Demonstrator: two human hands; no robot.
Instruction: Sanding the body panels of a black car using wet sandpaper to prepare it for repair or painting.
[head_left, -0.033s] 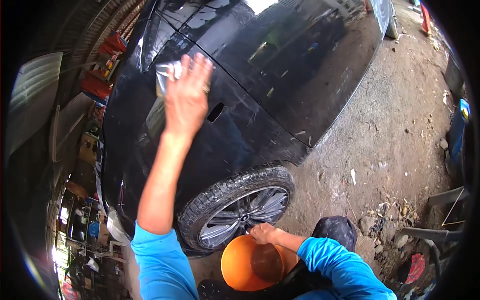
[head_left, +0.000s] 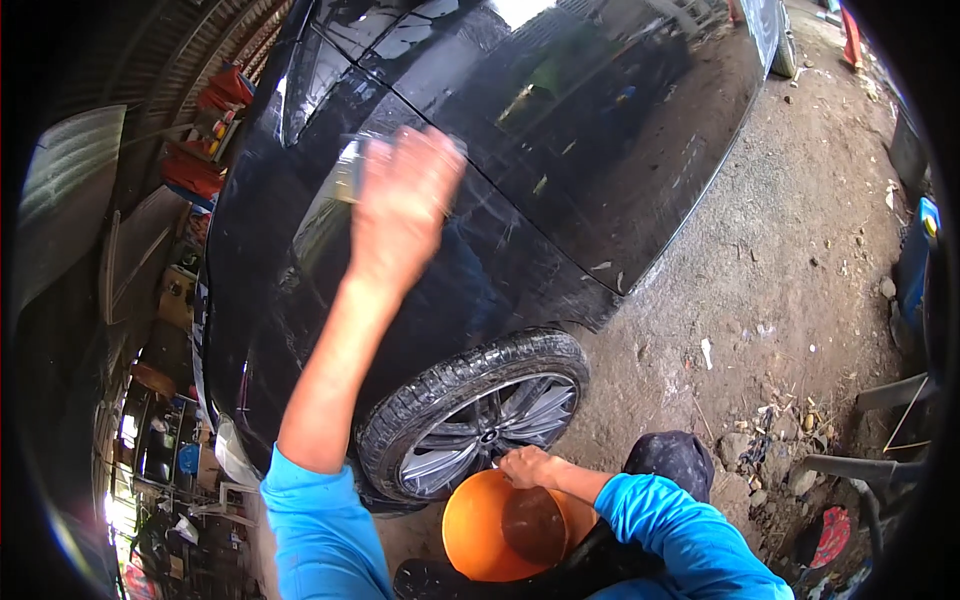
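Left hand [head_left: 405, 205]: up on the dark car panel [head_left: 480, 295] above the wheel [head_left: 490, 436], palm toward the bodywork. Blurred. Fingers look close together over a shiny pale sheet [head_left: 348, 172]; can't tell if they grip it or just press it flat. Only the sheet's left edge shows, sticking out past the fingers. What it's made of: unclear.

Right hand [head_left: 530, 467]: low, fingers clamped over the rim of the orange bucket [head_left: 470, 535]. Bucket sits just beside the tyre, nearest the person's body. Can't make out what's in it.

Progress, my read: mid-job, not finished. Sheet is in use at the upper part of the panel, near the seam with the next panel [head_left: 610, 180]. The panel carries pale streaks and specks, heaviest low down around the wheel arch; that next panel has a few light marks too, but mirrors its surroundings clearly over most of its face. No sharp line between worked and unworked area, so I can't put a figure on coverage. If the marks count as remaining work, there's plenty left below and around the left hand. Tyre looks dirty and smeared.

Around: bare dirt ground [head_left: 720, 270] on the right with a white scrap [head_left: 707, 352] on it, blue container [head_left: 912, 265] at the far right edge.
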